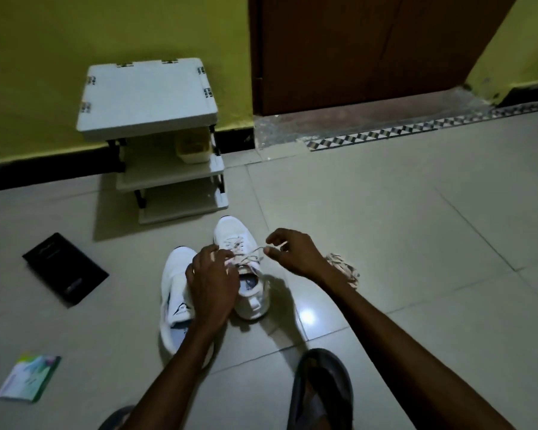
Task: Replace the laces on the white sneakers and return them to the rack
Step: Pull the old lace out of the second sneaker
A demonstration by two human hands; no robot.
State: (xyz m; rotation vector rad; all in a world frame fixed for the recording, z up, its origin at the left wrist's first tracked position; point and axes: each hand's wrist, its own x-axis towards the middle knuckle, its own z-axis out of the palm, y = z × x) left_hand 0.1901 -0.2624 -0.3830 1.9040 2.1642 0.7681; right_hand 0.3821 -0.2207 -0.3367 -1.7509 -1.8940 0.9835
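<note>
The right hand (294,256) pinches the free end of a thin pale lace (251,253) between thumb and forefinger, its grip clamped on the strand. The strand runs left from that grip to the eyelets of a white mesh sneaker (230,228) standing on the grey tiled floor (401,243). There the left hand (212,283) arches over the tongue, fingers curled down onto the same lace. Just left of that hand lies a second white sneaker (176,271), unlaced. Right of the right-hand grip and behind the wrist sits a loose bundle of pinkish laces (343,266). Beyond both grips stands a white three-tier plastic rack (146,94). Far left lies a flat black packet (65,270).
</note>
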